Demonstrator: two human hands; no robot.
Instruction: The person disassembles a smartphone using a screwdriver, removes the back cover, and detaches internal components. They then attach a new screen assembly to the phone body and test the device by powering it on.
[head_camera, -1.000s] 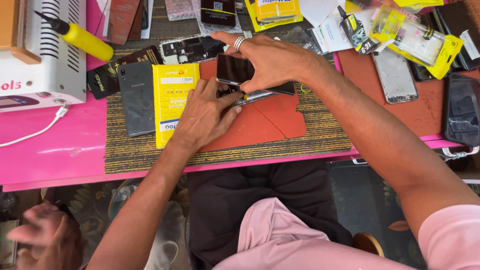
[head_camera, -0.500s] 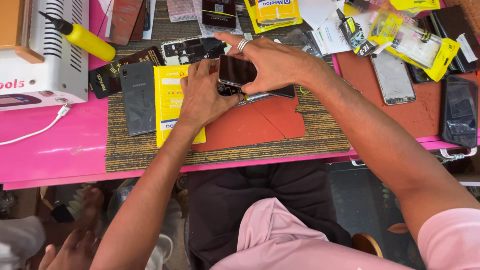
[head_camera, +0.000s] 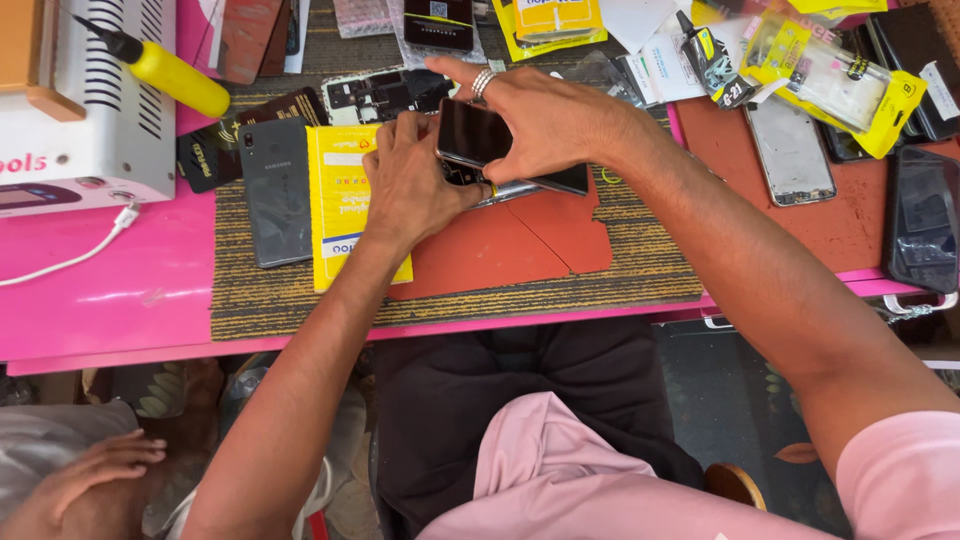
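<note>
Both my hands are on a black smartphone (head_camera: 478, 133) held just above a red-orange mat (head_camera: 500, 245) on the work table. My right hand (head_camera: 545, 120), with a ring on one finger, grips the phone's dark glass from above and tilts it up. My left hand (head_camera: 412, 180) presses against the phone's lower left edge, fingers curled at the seam. A metal frame part (head_camera: 512, 190) shows under the glass. A yellow packet (head_camera: 338, 195) lies beneath my left wrist.
A grey phone back (head_camera: 275, 190) lies left of the packet. A yellow bottle (head_camera: 170, 72) rests near a white machine (head_camera: 75, 110). Phones and yellow packages (head_camera: 830, 80) crowd the right side. Another person's hand (head_camera: 95, 470) shows at lower left.
My left hand has slid up from the mat to the phone's left edge. My right hand has tilted the dark glass higher. The other person's hand at lower left has shifted.
</note>
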